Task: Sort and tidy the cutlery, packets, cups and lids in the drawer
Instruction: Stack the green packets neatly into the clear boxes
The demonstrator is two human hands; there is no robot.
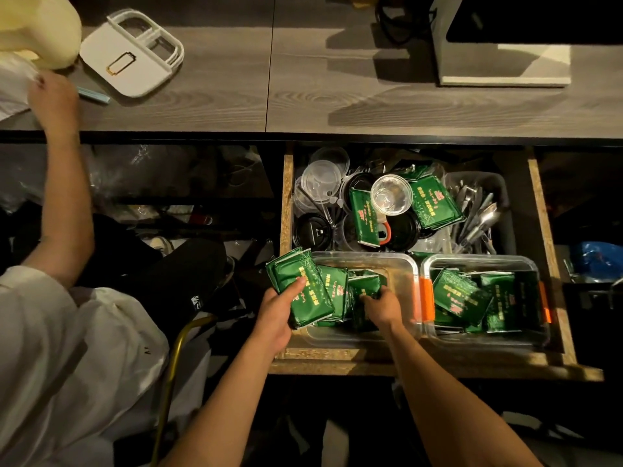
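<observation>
The wooden drawer [287, 203] stands pulled out below the counter. My left hand [277, 315] grips a stack of green packets [300, 284] at the left rim of a clear plastic container [401, 264]. My right hand [382, 306] reaches into that container and its fingers curl round more green packets [365, 284] there. A second clear container [526, 264] on the right holds several green packets. Behind them lie clear lids [322, 180], black lids [312, 230], a clear cup [391, 195], loose green packets [433, 205] and a tray of metal cutlery [478, 217].
Another person sits at the left in a white top, one hand [54, 99] on the grey counter [303, 79] near a white lidded box [131, 52]. A white stand [502, 65] occupies the counter's right. A brass chair frame [175, 358] is beside my left arm.
</observation>
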